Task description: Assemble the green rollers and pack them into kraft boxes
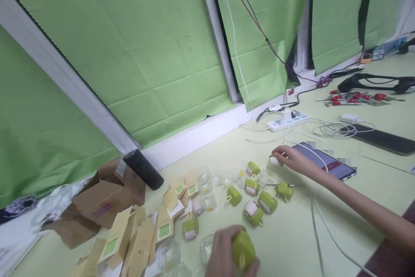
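At the bottom middle of the head view, my left hand (222, 253) is closed around a small olive-green case (243, 249) with a pale yellow loop. My right hand (285, 157) reaches in from the right, fingers pinched on a small green-and-white case (275, 160) beside the tablet. Between the hands lie several similar cases, such as a green-and-pale-pink case (253, 212) on its side and a green case (234, 195) with its loop showing. Clear plastic shells (207, 199) lie left of them, some close to my left hand.
Opened cardboard boxes (139, 242) and a brown carton (106, 201) lie left, near a black cylinder (143, 169). A tablet (324, 160), white cable (333, 246), power strip (287, 121), dark phone-like slab (385, 138) and red-handled tools (359, 97) are right. Green blinds (168, 43) hang behind.
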